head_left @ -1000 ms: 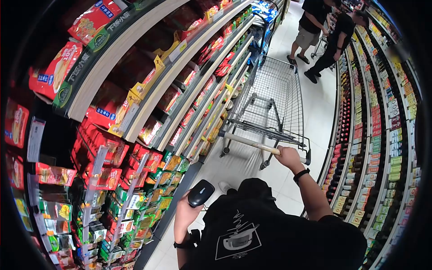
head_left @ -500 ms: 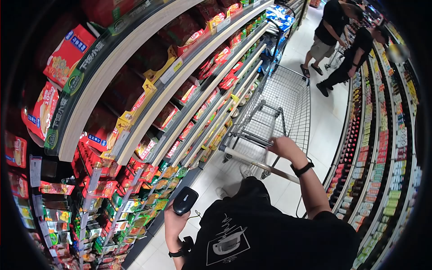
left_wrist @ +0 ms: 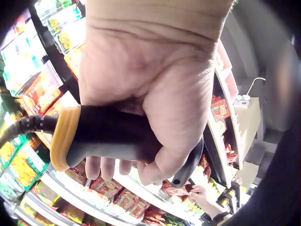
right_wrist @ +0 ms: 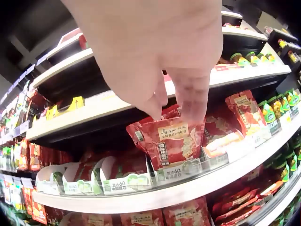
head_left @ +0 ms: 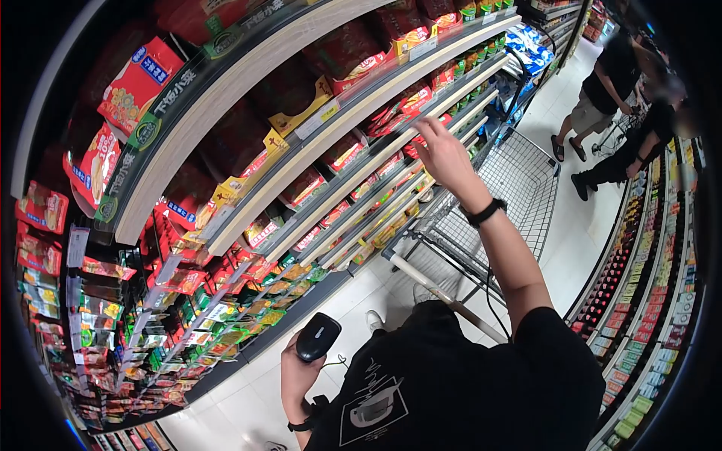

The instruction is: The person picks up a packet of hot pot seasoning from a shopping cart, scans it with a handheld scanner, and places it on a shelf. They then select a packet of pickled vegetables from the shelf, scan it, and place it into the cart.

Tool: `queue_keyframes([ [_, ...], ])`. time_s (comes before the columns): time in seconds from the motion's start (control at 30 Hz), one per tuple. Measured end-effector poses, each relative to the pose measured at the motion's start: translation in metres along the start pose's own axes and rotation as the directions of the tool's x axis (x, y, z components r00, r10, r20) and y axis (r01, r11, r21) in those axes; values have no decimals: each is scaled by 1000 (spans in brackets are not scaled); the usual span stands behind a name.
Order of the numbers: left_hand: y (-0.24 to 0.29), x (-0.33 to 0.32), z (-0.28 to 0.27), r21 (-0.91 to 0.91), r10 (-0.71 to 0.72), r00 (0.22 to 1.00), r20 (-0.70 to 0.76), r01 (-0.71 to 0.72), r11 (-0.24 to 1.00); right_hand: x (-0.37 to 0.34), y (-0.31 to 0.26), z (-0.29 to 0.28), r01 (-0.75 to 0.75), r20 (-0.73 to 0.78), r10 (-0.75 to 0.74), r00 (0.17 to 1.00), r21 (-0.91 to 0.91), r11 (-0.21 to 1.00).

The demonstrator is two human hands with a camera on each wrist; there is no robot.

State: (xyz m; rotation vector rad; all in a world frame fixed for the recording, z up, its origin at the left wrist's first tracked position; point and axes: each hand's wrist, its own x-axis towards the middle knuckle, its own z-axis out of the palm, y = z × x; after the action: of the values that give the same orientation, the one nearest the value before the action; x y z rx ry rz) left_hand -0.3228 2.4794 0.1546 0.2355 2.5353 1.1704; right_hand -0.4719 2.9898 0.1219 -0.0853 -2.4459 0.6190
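My left hand (head_left: 295, 374) grips a black barcode scanner (head_left: 318, 338) low in front of the shelves. In the left wrist view, the fingers wrap round its dark handle (left_wrist: 110, 136), which ends in a yellow band with a cable. My right hand (head_left: 451, 165) reaches up to the shelf, arm stretched out. Up close, the right wrist view has its thumb and fingers spread apart, fingertips right at the top edge of a red food packet (right_wrist: 171, 143). This packet stands upright in a white display box (right_wrist: 178, 172) at the shelf's front.
A wire shopping cart (head_left: 530, 192) stands ahead, its pale handle bar (head_left: 421, 274) before my body. Shelf edges (head_left: 248, 98) curve along the left, with hanging packets (head_left: 218, 308) below. Bottle shelves (head_left: 639, 293) line the right. Two people (head_left: 605, 94) stand farther along the aisle.
My right hand has let go of the cart handle and moved up and left to the shelf packets. The left hand keeps the barcode scanner. The view has turned toward the left shelves.
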Motion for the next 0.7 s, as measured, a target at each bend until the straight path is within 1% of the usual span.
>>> queue_keyframes([
  [0.03, -8, -5, 1, -22, 6, 1000, -25, -7, 1000, 11, 2, 3, 50, -47, -54, 997, -66, 997],
  [0.1, -11, -18, 0, -16, -59, 996, -60, 58, 998, 31, 5, 9, 145, -130, -173, 976, -199, 969],
  [0.2, -16, -33, -2, -36, -117, 988, -105, 114, 993, 50, 15, 30, 181, -102, -206, 973, -215, 960],
  [0.23, -20, -37, -2, -47, -131, 984, -119, 126, 991, 54, 17, 36, 226, -95, -253, 963, -234, 946],
  [0.27, -23, -42, -2, -56, -145, 980, -133, 139, 989, 56, 19, 41, 254, -53, -277, 959, -266, 930],
  [0.3, -23, -44, -1, -48, -115, 981, -158, 109, 993, 58, 22, 46, 282, -11, -298, 954, -298, 912],
  [0.33, -25, -48, -1, -59, -130, 977, -170, 122, 991, 60, 24, 51, 308, 31, -316, 948, -329, 892],
  [0.37, -27, -52, -1, -69, -145, 973, -180, 134, 989, 63, 28, 54, 365, 23, -380, 925, -339, 867],
  [0.43, -29, -56, -1, -83, -166, 966, -196, 152, 985, 66, 25, 52, 370, 35, -381, 924, -336, 866],
  [0.5, -36, -61, 1, -97, -151, 965, -214, 133, 986, 69, 25, 52, 391, 27, -404, 914, -323, 862],
  [0.63, -49, -70, -2, -111, -152, 961, -233, 129, 985, 79, 34, 55, 388, 109, -374, 921, -353, 852],
  [0.7, -52, -74, -6, -98, -157, 960, -233, 138, 986, 85, 40, 58, 382, 118, -363, 924, -297, 875],
])
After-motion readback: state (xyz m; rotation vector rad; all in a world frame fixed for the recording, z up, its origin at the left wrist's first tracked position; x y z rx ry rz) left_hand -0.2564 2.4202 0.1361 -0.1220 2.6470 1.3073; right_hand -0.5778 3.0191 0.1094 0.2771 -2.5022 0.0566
